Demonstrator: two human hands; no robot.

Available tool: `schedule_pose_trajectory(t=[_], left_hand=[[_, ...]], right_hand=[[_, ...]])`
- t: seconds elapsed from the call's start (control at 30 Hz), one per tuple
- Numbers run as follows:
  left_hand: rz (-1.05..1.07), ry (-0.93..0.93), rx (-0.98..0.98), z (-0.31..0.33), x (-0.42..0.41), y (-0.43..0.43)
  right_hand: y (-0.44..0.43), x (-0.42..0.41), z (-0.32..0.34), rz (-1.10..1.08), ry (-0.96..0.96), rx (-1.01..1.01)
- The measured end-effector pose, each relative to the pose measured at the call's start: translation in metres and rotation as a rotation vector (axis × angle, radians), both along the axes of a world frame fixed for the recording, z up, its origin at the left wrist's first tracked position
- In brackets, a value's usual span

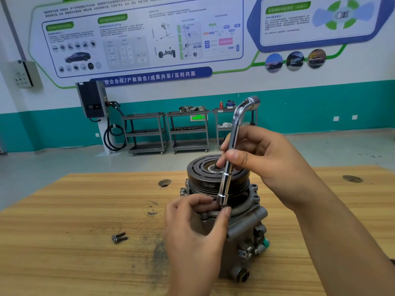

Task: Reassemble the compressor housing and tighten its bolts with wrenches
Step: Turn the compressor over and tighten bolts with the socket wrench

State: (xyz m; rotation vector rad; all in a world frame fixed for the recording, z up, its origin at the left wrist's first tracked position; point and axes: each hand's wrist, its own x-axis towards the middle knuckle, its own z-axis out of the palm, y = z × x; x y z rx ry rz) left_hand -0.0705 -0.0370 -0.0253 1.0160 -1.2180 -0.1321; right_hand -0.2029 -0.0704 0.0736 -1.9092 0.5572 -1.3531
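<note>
**On the wooden table, near centre: wrench set on a housing bolt, two bolts not yet fitted**

At mid-table [64,231] the compressor [241,229] stands upright, with its black pulley [203,176] on top. The housing halves appear joined; no gap shows from this angle.

Right hand [263,161]: fingers and thumb closed round the upper shaft of the wrench [232,146], an L-shaped chrome socket type, held nearly upright with its bent end pointing far and right.

Left hand [192,231]: thumb and fingertips pinch the lower socket end of the wrench where it meets the near edge of the housing. The bolt beneath is hidden by the fingers, so I cannot tell whether the socket is seated yet.

Progress (judgement): bolting stage, partly done. One fitted bolt [183,191] shows on the far-left ear of the housing. The loose bolts [119,237] lie touching each other on the table, left of the compressor and well apart from it, so they remain to be fitted. Final tightening all round is likely outstanding. The right-side ears are too unclear to judge.

Count:
- compressor: 1
- wrench: 1 (no second one in view)
- loose bolts: 2
- fitted bolt heads plainly seen: 1
- hands: 2, both on the wrench
- carts [147,133] against the far wall: 3
</note>
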Motion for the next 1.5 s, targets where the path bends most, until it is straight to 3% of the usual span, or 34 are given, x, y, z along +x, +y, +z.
schedule_pose_trajectory(t=[0.73,1.5], left_hand=[[-0.107,0.000,0.064,0.003,-0.003,0.004],[0.002,-0.071,-0.041,-0.005,-0.007,-0.001]], right_hand=[[0.004,0.002,0.003,-0.040,0.168,-0.045],[0.002,0.006,-0.001,-0.072,0.090,-0.034]])
